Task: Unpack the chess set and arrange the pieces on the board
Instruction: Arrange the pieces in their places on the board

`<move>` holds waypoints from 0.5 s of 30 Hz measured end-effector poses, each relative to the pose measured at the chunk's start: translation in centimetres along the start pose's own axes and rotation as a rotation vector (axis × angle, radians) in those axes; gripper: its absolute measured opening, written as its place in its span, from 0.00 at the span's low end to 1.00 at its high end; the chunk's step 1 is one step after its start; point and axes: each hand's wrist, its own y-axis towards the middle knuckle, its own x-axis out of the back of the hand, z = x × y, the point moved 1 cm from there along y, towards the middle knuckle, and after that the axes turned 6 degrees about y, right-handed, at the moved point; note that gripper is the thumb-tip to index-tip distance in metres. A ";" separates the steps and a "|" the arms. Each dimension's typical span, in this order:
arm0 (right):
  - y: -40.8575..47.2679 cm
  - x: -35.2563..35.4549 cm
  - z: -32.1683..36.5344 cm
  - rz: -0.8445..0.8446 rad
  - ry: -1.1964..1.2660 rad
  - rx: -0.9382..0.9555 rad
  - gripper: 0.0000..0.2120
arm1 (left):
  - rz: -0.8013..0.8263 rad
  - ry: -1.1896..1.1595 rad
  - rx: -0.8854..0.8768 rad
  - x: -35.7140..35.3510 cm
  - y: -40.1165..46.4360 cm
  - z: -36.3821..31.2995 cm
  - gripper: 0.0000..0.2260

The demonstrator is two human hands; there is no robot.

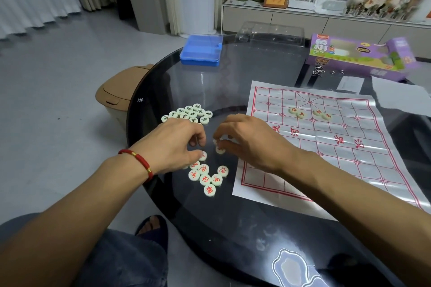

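A paper chess board [326,147] with red lines lies on the right of the round glass table [233,228]. Several red-marked pieces [309,113] sit on its far rows. A cluster of black-marked round pieces [190,113] lies left of the board. A cluster of red-marked pieces [207,177] lies nearer me. My left hand [179,144] hovers between the two clusters, fingers curled down, thumb touching a red piece [203,155]. My right hand [245,140] pinches white pieces [220,147] under its fingertips.
A blue plastic box [201,50] and a clear plastic tray [270,32] sit at the table's far side. The purple chess set carton [356,56] lies at the far right, with white paper [401,98] beside it. A tan bin [119,93] stands on the floor at left.
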 end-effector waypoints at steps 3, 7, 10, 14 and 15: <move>-0.1 -0.3 0.2 -0.053 -0.124 -0.021 0.16 | -0.004 -0.005 0.007 -0.1 0.1 0.0 0.06; 0.0 -1.2 0.8 -0.044 -0.225 -0.034 0.17 | -0.019 -0.002 0.018 -0.3 0.3 -0.2 0.04; 0.1 -1.2 0.6 -0.037 -0.171 -0.014 0.11 | -0.039 -0.010 0.028 -0.3 0.4 -0.2 0.02; 0.0 -0.9 0.6 -0.021 -0.120 -0.020 0.10 | -0.078 -0.014 0.016 -0.3 0.5 -0.3 0.03; 0.0 -0.9 0.6 -0.020 -0.117 -0.021 0.10 | -0.091 -0.012 0.011 -0.3 0.5 -0.4 0.04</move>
